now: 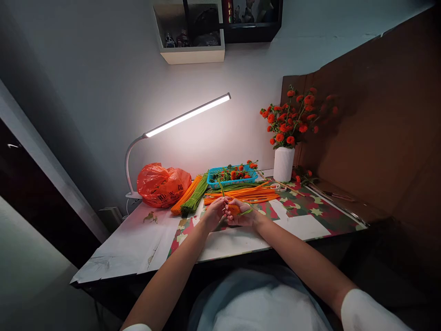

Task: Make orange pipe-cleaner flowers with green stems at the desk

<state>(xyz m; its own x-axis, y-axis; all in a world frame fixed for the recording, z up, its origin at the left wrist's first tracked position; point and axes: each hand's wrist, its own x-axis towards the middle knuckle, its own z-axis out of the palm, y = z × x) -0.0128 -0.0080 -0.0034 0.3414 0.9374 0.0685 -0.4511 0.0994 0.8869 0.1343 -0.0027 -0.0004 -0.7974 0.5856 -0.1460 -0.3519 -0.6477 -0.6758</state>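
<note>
My hands meet above the front of the table. In my right hand (246, 217) sits a small orange pipe-cleaner flower (234, 210), with a green end sticking out past the palm. My left hand (214, 213) is closed in a pinch on a green pipe cleaner (221, 187) that points upward beside the flower. The fingers hide where the green and orange parts join. Just beyond my hands lie loose orange pipe cleaners (255, 193). Further left are a green pipe-cleaner bundle (195, 196) and an orange bundle (182, 198).
A blue basket (215, 184) holds finished orange flowers. A white ribbed vase (284, 164) of orange flowers stands back right, near white-handled scissors (278, 187). A red plastic bag (163, 184) sits left by a lit lamp (188, 116). Cardboard (372, 124) walls the right side.
</note>
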